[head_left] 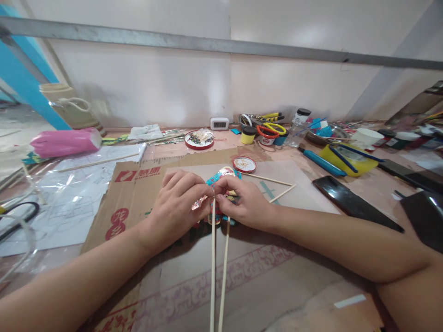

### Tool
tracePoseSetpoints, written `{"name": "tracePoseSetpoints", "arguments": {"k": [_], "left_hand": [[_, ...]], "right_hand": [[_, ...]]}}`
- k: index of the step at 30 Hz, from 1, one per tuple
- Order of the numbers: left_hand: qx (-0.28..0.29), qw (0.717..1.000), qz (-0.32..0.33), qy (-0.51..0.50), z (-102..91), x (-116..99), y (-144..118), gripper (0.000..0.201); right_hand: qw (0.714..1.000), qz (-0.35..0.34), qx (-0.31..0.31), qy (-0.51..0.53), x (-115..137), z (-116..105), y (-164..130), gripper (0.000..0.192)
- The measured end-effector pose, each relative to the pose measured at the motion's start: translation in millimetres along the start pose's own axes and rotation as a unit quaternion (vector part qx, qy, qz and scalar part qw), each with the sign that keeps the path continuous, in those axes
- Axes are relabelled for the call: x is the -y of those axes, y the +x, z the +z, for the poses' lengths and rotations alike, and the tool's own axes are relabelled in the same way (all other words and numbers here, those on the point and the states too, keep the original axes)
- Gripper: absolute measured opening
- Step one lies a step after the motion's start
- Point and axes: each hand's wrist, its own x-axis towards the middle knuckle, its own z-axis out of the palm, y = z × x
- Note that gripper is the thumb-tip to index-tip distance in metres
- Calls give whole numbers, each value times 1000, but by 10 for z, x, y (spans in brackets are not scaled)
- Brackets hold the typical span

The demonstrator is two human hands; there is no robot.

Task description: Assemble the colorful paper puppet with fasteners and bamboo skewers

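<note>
My left hand [183,196] and my right hand [244,198] meet at the middle of the work area, thumbs and forefingers closed in a pinch. Between their fingertips is the upper tip of a thin wooden stick [213,258], which runs down towards me; the fine detail there is too small to tell. Just beneath the hands lies a colourful figure [224,174] in turquoise, red and gold, much of it covered by my fingers. A second stick [224,263] extends from it beside the first. Another pair of thin sticks [268,178] angles out to the right.
Cardboard [117,193] and a translucent sheet [294,175] lie under the work. Behind stand a red-rimmed lid of beads [200,139], a smaller lid [244,164], a digital clock [219,123], paint jars [248,135] and scissors [273,128]. A black phone [356,203] lies right, drawings [69,203] left.
</note>
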Motion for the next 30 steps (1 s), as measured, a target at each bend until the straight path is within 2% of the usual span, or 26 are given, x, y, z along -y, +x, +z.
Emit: {"name": "tracePoseSetpoints", "arguments": {"k": [19, 22, 26, 30], "left_hand": [[-1, 999, 46, 18, -11, -7, -20, 9], [10, 1000, 13, 3, 7, 8, -22, 7], [67, 993, -68, -64, 29, 43, -15, 7], [123, 977, -109, -137, 38, 91, 0, 14]], "right_hand": [[999, 28, 43, 7, -12, 30, -19, 7], [998, 33, 40, 32, -43, 58, -12, 8], [998, 35, 25, 46, 30, -2, 34, 7], [995, -30, 19, -93, 288, -330, 161, 7]]}}
